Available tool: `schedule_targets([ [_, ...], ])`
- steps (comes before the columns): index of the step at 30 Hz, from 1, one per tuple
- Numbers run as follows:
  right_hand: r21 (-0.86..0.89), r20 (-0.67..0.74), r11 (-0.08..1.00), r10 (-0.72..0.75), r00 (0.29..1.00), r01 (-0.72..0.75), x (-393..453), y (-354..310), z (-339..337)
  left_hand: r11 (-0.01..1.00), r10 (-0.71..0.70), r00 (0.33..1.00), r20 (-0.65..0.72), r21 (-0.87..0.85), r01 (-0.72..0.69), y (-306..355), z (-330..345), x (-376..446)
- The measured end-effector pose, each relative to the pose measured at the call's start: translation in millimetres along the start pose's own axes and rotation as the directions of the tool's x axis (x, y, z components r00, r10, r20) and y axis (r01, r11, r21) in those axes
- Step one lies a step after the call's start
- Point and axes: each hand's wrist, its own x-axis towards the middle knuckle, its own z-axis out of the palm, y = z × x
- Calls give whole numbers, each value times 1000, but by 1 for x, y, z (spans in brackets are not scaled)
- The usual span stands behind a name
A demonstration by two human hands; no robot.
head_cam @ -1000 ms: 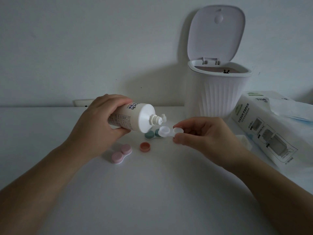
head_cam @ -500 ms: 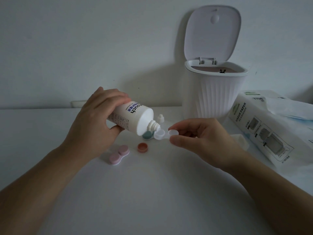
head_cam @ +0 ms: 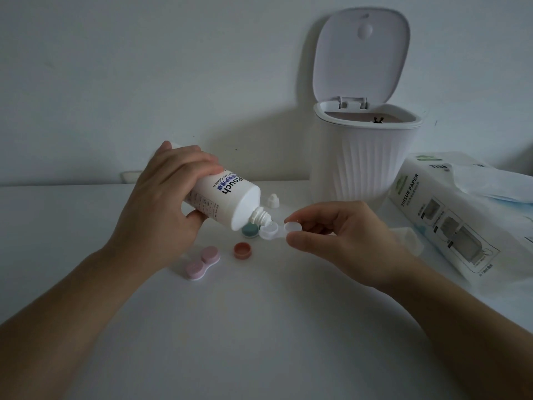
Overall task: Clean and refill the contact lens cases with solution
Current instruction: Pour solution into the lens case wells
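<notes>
My left hand (head_cam: 161, 203) grips a white solution bottle (head_cam: 230, 197), tipped down to the right, with its nozzle over the left well of an open white lens case (head_cam: 277, 230). My right hand (head_cam: 340, 235) pinches the right well of that case between thumb and fingers, holding it just above the table. A green cap (head_cam: 248, 230) lies behind the case, partly hidden by the bottle. A red-brown cap (head_cam: 241, 250) lies on the table in front. A closed pink lens case (head_cam: 202, 262) lies beside my left wrist. The bottle's small white cap (head_cam: 272, 201) stands behind.
A white ribbed bin (head_cam: 363, 163) with its lid up stands at the back right. A pack of tissue paper (head_cam: 450, 215) lies to its right, with a loose tissue on top. The white table (head_cam: 259, 327) ends at a wall behind.
The bottle has tilted further down and its nozzle has come to the case's left well. My right hand has kept the case steady.
</notes>
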Motion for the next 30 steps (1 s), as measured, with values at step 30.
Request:
schedule_targets([
  [30,-8,-22,1000,-6,1000,5,-1,-1,-1,999,-34,999,15,-6,34,1,0,0],
])
